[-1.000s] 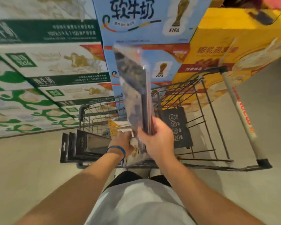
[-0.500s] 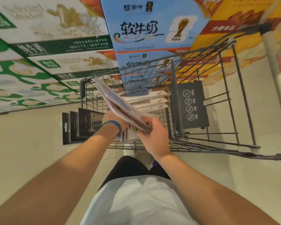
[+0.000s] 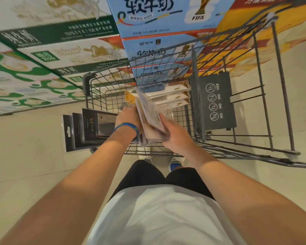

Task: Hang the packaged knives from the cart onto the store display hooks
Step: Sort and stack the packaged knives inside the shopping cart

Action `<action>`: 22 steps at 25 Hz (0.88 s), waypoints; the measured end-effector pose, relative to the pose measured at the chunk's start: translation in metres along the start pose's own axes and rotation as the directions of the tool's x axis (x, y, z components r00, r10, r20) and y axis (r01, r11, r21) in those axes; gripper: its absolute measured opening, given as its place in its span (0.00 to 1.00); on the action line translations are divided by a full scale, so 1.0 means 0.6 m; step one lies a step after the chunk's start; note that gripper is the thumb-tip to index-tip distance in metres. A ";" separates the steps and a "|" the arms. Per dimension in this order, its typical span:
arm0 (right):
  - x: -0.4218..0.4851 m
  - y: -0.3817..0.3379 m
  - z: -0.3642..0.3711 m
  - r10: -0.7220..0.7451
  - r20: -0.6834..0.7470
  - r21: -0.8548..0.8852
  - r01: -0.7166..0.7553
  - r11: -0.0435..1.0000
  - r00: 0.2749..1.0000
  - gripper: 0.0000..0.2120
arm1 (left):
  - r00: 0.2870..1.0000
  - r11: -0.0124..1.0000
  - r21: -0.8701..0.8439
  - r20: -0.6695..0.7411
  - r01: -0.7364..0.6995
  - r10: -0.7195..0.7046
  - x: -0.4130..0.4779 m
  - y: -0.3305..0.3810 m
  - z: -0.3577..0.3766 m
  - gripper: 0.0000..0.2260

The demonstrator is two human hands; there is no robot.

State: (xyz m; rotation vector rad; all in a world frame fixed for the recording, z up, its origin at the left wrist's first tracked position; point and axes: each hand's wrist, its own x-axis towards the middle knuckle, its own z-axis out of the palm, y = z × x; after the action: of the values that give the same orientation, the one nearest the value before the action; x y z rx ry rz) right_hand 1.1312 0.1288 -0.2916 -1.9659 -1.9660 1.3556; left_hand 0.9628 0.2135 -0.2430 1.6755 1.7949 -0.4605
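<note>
1. Right hand (image 3: 177, 137) is wrapped tight round the lower end of a fanned bundle of packaged knives (image 3: 149, 115), held tilted just over the cart (image 3: 195, 96). My guess is it's several at once to save trips
2. Left hand (image 3: 128, 117), the one with the blue wristband (image 3: 126, 127), sits right against the bundle's left side. Its fingers are hidden behind the packs, so I can't tell if it's gripping or just steadying
3. The bundle looks like flat, pale card packs with a bit of yellow up top, print too blurry to read
4. More white packs (image 3: 170, 96) lie stacked in the cart, and dark packs (image 3: 90, 128) poke out its left side, slotted hang tabs outward
5. No hooks in view, just milk cartons (image 3: 157, 18) behind, so I reckon the hanging hasn't started
</note>
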 end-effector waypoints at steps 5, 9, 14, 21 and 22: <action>-0.017 0.023 0.009 0.284 0.252 0.312 -0.355 0.881 0.925 0.40 | 0.996 0.992 -0.087 0.001 -0.087 0.088 -0.019 0.008 0.015 0.20; -0.006 0.021 -0.004 0.415 0.288 0.438 -0.504 0.744 0.863 0.20 | 0.990 0.985 -0.130 0.066 -0.112 0.122 -0.019 0.031 0.020 0.21; 0.001 0.001 -0.005 0.501 0.273 0.467 -0.568 0.677 0.821 0.13 | 0.996 0.997 0.041 -0.062 -0.064 0.067 -0.050 0.057 0.044 0.31; -0.040 -0.021 -0.044 0.413 -0.217 0.532 -0.248 0.810 0.885 0.28 | 0.990 0.996 0.080 -0.130 -0.045 0.056 -0.052 0.088 0.056 0.23; -0.046 -0.018 -0.063 0.409 -0.294 0.564 -0.188 0.804 0.864 0.28 | 0.990 0.996 0.074 -0.130 -0.042 0.052 -0.052 0.088 0.056 0.22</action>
State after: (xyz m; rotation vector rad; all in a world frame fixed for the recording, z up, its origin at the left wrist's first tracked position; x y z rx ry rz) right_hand 1.1504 0.1279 -0.2473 -2.1063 -0.9906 1.2248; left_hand 1.0212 0.1754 -0.2389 1.8318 1.8476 -0.4057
